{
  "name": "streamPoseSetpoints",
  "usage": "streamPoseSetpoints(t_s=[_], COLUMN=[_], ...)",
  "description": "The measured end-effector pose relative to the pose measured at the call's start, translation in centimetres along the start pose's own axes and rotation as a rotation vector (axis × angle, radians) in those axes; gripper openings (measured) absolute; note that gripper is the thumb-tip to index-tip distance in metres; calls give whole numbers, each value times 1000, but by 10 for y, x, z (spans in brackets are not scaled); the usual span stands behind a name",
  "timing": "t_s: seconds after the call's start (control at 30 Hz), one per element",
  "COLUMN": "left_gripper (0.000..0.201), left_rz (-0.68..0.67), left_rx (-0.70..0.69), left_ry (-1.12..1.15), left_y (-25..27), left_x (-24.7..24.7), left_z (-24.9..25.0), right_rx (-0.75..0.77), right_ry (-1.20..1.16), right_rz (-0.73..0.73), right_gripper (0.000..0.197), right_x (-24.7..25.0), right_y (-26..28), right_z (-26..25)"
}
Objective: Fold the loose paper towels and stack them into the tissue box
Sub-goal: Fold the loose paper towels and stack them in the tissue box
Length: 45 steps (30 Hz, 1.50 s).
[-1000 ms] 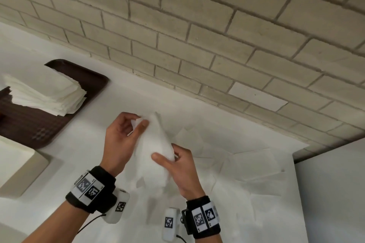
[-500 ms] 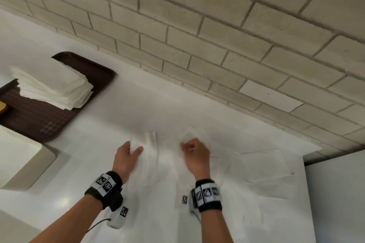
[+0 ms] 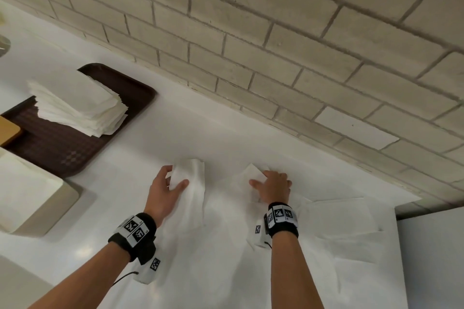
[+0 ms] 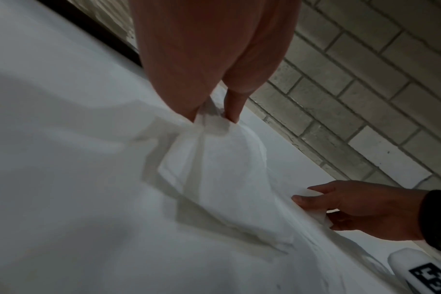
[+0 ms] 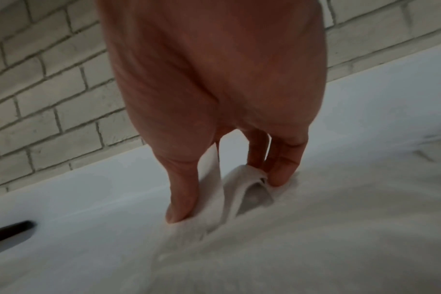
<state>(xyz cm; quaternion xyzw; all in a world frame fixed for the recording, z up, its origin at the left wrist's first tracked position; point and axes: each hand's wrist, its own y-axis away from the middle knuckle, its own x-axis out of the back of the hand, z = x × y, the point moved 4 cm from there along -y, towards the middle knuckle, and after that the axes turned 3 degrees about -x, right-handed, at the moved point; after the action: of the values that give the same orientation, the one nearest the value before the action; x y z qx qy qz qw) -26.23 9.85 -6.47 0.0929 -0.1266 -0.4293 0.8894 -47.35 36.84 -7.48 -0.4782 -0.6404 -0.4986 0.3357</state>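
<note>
Both hands pinch one paper towel (image 3: 193, 198) — left hand (image 3: 164, 193), right hand (image 3: 272, 187) — at far corners.

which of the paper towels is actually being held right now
The paper towel spread between both hands: left hand and right hand each pinch a far corner. The other loose sheets lie untouched at right.

A wall of pale grey-beige bricks (image 3: 276, 32) runs along the far edge of a smooth white desk (image 3: 206, 138). At the desk's left end lies a dark brown plastic tray (image 3: 62, 153) with rounded corners and a textured floor. A flat tan, wood-coloured piece (image 3: 7, 130) shows at the left border, on the tray's near side.
</note>
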Motion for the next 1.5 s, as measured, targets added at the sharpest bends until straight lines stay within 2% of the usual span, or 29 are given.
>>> streamPoseSetpoints(t_s=[0.1, 0.2, 0.27, 0.33, 0.4, 0.47, 0.53, 0.6, 0.67, 0.77, 0.83, 0.97, 1.1, 1.17, 1.23, 1.3, 1.43, 1.5], left_gripper=[52, 69, 60, 37, 29, 24, 31, 49, 59, 67, 58, 20, 19, 33, 34, 35, 57, 40], left_rz=[-4, -26, -48, -71, -109, -193, -329, -439, -481, -451, -412, -323, -268, -241, -210, -187, -193, -166], left_rx=[-53, -256, -387, -453, -468, -454, -414, -356, -366, -430, -489, -501, -482, -481, -489, -460, -394, -433], left_ry=[-31, -94, -182, -288, -304, -222, -51, 119, 203, 271, 240, 248, 258, 268, 277, 306, 381, 326], left_y=[2, 6, 11, 11, 14, 25, 43, 60, 71, 81, 84, 81, 77, 79, 81, 81, 78, 79], left_x=[-2, -2, -2, 1, 5, 8, 10, 16, 27, 53, 74, 123, 172, 193, 212, 227, 263, 278], left_z=[11, 30, 47, 59, 74, 95, 116, 130, 138, 146, 151, 151, 147, 148, 151, 150, 143, 143], right_rx=[122, 267, 387, 508, 606, 732, 842, 908, 933, 895, 895, 862, 785, 755, 738, 746, 794, 801], right_ry=[-125, -439, -564, -533, -443, -298, -202, -176, -155, -182, -223, -300, -469, -497, -521, -514, -429, -457], right_rz=[-11, 28, 8, -67, -230, -381, -443, -382, -300, -221, -179, -84, 19, 41, 49, 72, 79, 105], right_gripper=[44, 25, 29, 31, 33, 35, 36, 36, 37, 34, 29, 23, 19, 24, 25, 25, 25, 24], right_x=[8, 30, 51, 81, 116, 148, 168, 177, 174, 162, 154, 140, 123, 113, 105, 99, 84, 73], right_y=[6, 35, 69, 109, 153, 197, 227, 240, 243, 248, 259, 283, 302, 309, 317, 323, 341, 349], right_z=[-3, -11, -21, -35, -52, -72, -96, -121, -144, -170, -187, -218, -252, -272, -290, -304, -341, -360])
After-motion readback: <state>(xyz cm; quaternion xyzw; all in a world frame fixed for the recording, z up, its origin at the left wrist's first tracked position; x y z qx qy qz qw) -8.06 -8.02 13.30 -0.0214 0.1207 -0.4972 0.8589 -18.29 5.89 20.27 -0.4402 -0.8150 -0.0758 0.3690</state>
